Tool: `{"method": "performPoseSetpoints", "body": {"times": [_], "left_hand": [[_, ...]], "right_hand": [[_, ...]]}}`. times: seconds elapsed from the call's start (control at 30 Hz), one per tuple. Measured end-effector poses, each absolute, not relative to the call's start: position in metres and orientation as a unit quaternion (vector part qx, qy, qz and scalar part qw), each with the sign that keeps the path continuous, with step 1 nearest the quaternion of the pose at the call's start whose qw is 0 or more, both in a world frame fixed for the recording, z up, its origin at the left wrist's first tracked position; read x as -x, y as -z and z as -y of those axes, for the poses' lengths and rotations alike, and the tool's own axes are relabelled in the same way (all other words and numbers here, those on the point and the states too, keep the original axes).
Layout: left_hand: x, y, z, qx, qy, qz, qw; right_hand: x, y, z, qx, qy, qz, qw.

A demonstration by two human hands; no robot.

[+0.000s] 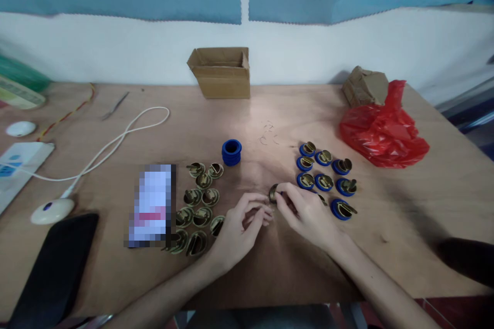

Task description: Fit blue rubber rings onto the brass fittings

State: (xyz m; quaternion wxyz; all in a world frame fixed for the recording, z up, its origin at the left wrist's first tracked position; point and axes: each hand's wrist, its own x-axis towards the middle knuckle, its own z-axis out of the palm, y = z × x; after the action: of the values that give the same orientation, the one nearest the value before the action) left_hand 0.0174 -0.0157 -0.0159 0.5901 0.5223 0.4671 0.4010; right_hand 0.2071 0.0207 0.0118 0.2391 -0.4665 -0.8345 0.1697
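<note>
The right hand [306,213] pinches a small round brass-coloured metal part [274,193] between the thumb and the fingers; this part is above the middle of the light brown wooden table [285,277], at the near side. The left hand [241,221] is just beside it, with its fingers bent inward and the tips near to the part; whether these fingertips hold some small thing, it is not possible to say. To the left of the left hand lies a group of similar round brass-coloured metal pieces [201,217], without blue rings visible on them. To the right, near the right hand, other brass-coloured pieces sit on round blue rings [341,209], in uneven rows, and one is partly hidden behind this hand. A short stack of blue rings [231,158] stands between the two groups, farther from the person. Beyond the hands, some thin curved pieces [263,140] lie scattered. A red plastic bag [386,136] rests at the right, and a brown cardboard box [226,83] stands by the wall.
</note>
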Motion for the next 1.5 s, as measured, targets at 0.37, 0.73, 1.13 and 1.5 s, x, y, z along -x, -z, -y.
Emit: {"method": "performPoseSetpoints", "body": {"times": [0.37,0.73,1.13,1.5], "left_hand": [[-0.016,0.025,0.02,-0.782,-0.321,-0.5,0.188],[-0.015,0.025,0.021,-0.811,-0.274,-0.487,0.176],[-0.014,0.024,0.022,-0.83,-0.24,-0.478,0.158],[-0.011,0.014,0.02,-0.845,-0.238,-0.451,0.164]], "right_hand": [[-0.218,-0.022,-0.027,0.458,-0.208,0.854,0.13],[-0.219,-0.022,-0.032,0.436,-0.261,0.841,0.188],[-0.235,-0.027,-0.088,0.437,-0.097,0.885,0.131],[-0.217,-0.032,-0.095,0.485,0.081,0.868,-0.07]]}}
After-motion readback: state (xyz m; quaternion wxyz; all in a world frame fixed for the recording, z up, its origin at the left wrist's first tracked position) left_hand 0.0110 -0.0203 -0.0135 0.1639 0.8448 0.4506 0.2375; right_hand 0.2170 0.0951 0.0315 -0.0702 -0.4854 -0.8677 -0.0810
